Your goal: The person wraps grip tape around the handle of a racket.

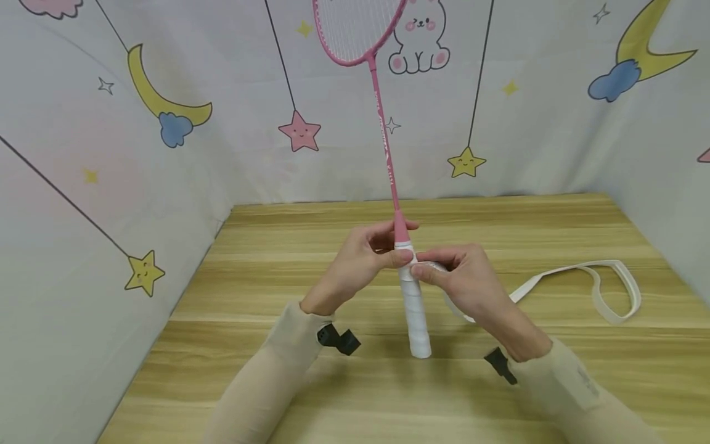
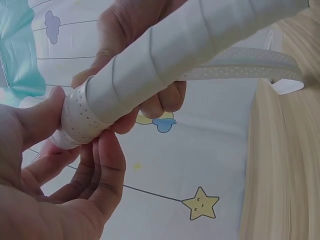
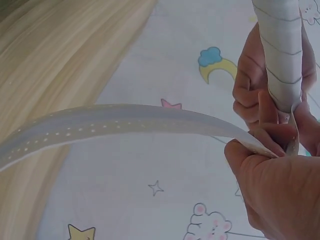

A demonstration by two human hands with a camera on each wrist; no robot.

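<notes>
A pink badminton racket (image 1: 385,142) stands nearly upright in the head view, head up, its handle (image 1: 417,317) wrapped in overlapping turns of white grip tape. My left hand (image 1: 355,259) grips the handle's upper end just below the pink cone, thumb across the front. Close beside it, my right hand (image 1: 474,280) pinches the loose length of white overgrip tape (image 3: 130,118) where it leaves the handle. Small perforations show on the tape's last turn (image 2: 80,117) in the left wrist view, with the left thumb and fingers around it.
The tape's free end (image 1: 632,287) trails to the right and loops on the wooden table (image 1: 288,246). A white cloth backdrop (image 1: 222,166) printed with stars, moons and bears rises behind and at both sides. The racket's strung head (image 1: 357,28) reaches past the top of the head view.
</notes>
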